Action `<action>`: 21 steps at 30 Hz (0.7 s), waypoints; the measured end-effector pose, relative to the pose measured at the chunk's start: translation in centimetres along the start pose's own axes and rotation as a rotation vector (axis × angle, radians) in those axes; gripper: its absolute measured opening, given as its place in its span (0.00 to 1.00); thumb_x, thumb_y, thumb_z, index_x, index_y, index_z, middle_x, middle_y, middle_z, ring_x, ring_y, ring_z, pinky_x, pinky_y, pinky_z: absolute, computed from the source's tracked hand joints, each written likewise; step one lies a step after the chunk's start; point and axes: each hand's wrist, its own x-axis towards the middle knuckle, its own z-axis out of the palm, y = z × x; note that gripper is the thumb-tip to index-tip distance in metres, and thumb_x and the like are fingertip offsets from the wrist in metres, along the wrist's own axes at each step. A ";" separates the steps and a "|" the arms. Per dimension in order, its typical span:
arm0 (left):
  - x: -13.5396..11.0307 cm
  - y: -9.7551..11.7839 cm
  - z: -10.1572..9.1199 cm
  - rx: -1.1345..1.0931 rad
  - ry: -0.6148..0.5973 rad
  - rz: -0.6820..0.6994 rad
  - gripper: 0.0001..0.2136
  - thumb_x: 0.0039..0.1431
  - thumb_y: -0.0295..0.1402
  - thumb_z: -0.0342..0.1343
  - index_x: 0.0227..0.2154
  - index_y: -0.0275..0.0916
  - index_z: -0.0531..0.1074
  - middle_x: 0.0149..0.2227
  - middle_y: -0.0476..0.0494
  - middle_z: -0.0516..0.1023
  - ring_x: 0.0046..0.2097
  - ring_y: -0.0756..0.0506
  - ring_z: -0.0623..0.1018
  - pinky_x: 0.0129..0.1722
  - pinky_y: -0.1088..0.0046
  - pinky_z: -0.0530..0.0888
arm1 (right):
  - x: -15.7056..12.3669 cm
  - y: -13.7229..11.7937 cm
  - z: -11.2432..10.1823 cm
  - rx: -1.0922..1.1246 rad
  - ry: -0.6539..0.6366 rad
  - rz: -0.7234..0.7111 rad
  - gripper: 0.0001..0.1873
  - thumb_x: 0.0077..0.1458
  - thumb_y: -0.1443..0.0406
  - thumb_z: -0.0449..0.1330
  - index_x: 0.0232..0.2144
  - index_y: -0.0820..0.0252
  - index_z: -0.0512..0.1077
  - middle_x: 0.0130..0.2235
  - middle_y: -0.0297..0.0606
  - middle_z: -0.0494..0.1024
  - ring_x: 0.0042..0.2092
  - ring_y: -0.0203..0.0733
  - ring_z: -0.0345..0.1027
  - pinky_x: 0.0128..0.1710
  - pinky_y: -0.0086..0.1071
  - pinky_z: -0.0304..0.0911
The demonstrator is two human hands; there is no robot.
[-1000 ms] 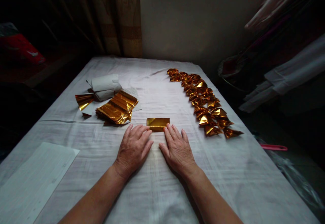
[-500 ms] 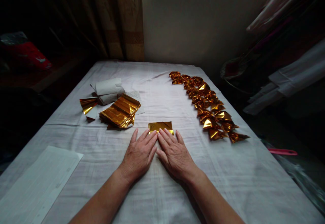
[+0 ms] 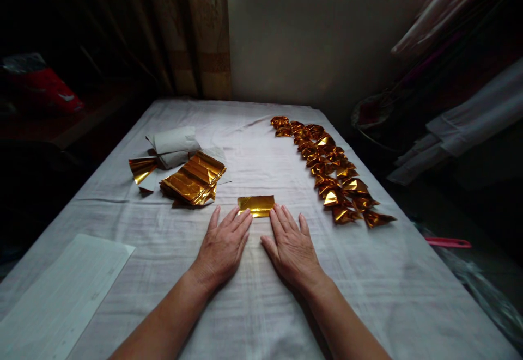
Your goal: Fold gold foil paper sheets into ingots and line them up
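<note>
A small sheet of gold foil paper (image 3: 256, 204) lies on the white cloth-covered table (image 3: 253, 316), its near edge showing a folded strip. My left hand (image 3: 223, 243) rests flat, fingers stretched out, with its fingertips on the sheet's near left corner. At the near right corner, the fingertips of my right hand (image 3: 292, 245) touch the sheet's edge, and that hand is flat with the thumb apart. To the left is a stack of gold foil sheets (image 3: 194, 179). Folded gold foil pieces (image 3: 324, 172) stand in rows on the right.
Behind the stack lies a rolled white paper (image 3: 174, 140), beside a loose curled foil sheet (image 3: 142, 170). A pale flat sheet (image 3: 69, 294) covers the table's near left. White clothing (image 3: 469, 120) hangs past the right edge, near a pink handle (image 3: 448, 242).
My right hand has slid to the right along the near edge of the foil sheet, away from my left hand. My left hand has stayed almost in place.
</note>
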 end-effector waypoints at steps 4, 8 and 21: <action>0.0 0.0 0.0 0.006 0.005 -0.005 0.18 0.69 0.34 0.45 0.59 0.43 0.68 0.60 0.44 0.73 0.63 0.41 0.68 0.67 0.47 0.52 | 0.1 0.2 0.1 -0.021 0.005 0.038 0.31 0.66 0.56 0.49 0.65 0.66 0.58 0.68 0.50 0.56 0.69 0.54 0.49 0.66 0.58 0.41; 0.0 0.0 -0.1 -0.007 0.003 -0.009 0.18 0.69 0.35 0.46 0.59 0.43 0.68 0.60 0.43 0.73 0.64 0.41 0.68 0.67 0.46 0.52 | 0.2 0.4 0.6 -0.022 0.084 0.059 0.30 0.65 0.58 0.49 0.64 0.67 0.60 0.67 0.52 0.59 0.68 0.54 0.51 0.65 0.56 0.43; -0.2 -0.1 0.4 0.001 -0.006 -0.009 0.19 0.69 0.38 0.45 0.60 0.44 0.67 0.61 0.44 0.72 0.65 0.41 0.66 0.68 0.48 0.51 | 1.7 1.2 1.1 0.177 0.237 0.159 0.22 0.61 0.63 0.53 0.56 0.59 0.70 0.63 0.49 0.67 0.65 0.55 0.56 0.64 0.55 0.48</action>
